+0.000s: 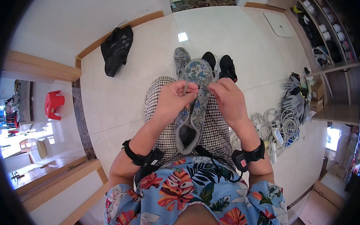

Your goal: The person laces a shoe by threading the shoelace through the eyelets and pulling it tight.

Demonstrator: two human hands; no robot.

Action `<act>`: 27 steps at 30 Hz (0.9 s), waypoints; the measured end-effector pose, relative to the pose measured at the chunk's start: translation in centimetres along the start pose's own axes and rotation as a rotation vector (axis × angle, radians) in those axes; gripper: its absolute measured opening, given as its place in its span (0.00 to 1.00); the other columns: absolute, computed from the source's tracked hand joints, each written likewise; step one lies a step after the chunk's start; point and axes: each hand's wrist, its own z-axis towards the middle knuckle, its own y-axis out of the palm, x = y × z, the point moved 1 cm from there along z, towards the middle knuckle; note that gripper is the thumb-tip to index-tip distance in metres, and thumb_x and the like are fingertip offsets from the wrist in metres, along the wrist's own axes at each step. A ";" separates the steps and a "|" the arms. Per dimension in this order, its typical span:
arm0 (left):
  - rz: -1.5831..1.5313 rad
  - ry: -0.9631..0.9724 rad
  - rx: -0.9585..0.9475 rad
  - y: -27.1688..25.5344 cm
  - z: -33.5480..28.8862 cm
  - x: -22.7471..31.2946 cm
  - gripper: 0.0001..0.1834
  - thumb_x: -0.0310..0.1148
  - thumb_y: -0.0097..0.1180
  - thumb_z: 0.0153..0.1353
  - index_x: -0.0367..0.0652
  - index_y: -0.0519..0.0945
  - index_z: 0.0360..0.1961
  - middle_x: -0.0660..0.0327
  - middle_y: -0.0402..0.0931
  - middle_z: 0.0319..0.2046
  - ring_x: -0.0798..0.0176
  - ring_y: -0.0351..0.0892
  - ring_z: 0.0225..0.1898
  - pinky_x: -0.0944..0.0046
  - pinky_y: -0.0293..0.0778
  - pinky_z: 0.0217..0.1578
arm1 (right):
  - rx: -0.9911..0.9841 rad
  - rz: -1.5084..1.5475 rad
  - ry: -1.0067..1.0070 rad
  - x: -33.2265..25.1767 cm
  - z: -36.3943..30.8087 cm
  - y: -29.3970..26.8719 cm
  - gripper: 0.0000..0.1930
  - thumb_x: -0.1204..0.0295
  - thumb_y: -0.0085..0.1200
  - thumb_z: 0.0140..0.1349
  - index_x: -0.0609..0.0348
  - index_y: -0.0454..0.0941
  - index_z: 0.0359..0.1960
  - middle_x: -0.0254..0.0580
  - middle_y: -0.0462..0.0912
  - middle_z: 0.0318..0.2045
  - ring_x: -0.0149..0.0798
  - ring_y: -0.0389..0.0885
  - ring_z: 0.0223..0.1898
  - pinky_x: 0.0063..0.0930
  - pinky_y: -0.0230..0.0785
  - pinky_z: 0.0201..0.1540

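A camouflage-patterned sneaker (199, 71) rests on my lap, on checkered trousers, its toe pointing away and its dark opening toward me. Over its left side, my left hand (174, 99) is closed in a pinch on a grey shoelace (185, 88). My right hand (229, 100) is also closed, thumb and fingertips pinched together at the right side of the lacing. A strand of lace seems to run to those fingertips, though they partly hide it. Another camouflage sneaker (181, 55) stands on the floor beyond my knees.
Black shoes (227, 67) stand past my right knee. A black bag (116, 50) lies by the left wall, near a red stool (54, 105). Coiled grey cables (276, 129) and gloves (295, 102) lie on the right, beside a shoe rack (332, 58). A white flat scale-like panel (279, 24) is farther back.
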 end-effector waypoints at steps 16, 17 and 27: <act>-0.076 0.056 0.106 0.8 -0.3 -1.2 0.08 0.17 0.62 0.57 0.37 0.83 0.38 0.65 0.83 0.33 0.78 0.74 0.26 0.77 0.68 0.25 | -0.071 -0.222 -0.084 -1.9 1.3 -0.7 0.07 0.80 0.53 0.48 0.60 0.74 0.31 0.44 0.74 0.31 0.49 0.76 0.37 0.39 0.71 0.39; -0.069 0.067 0.112 1.0 -0.4 -1.2 0.08 0.17 0.62 0.57 0.36 0.83 0.38 0.65 0.83 0.32 0.78 0.74 0.26 0.77 0.68 0.25 | -0.069 -0.226 -0.084 -1.7 1.3 -0.6 0.07 0.81 0.53 0.48 0.60 0.74 0.31 0.45 0.75 0.31 0.49 0.76 0.37 0.40 0.71 0.39; -0.013 0.124 0.110 1.9 -0.8 -1.7 0.07 0.19 0.60 0.60 0.35 0.82 0.40 0.67 0.82 0.30 0.79 0.76 0.27 0.76 0.70 0.26 | -0.062 -0.154 -0.002 -1.3 0.7 0.3 0.06 0.81 0.56 0.48 0.62 0.76 0.29 0.48 0.76 0.28 0.52 0.78 0.35 0.43 0.72 0.37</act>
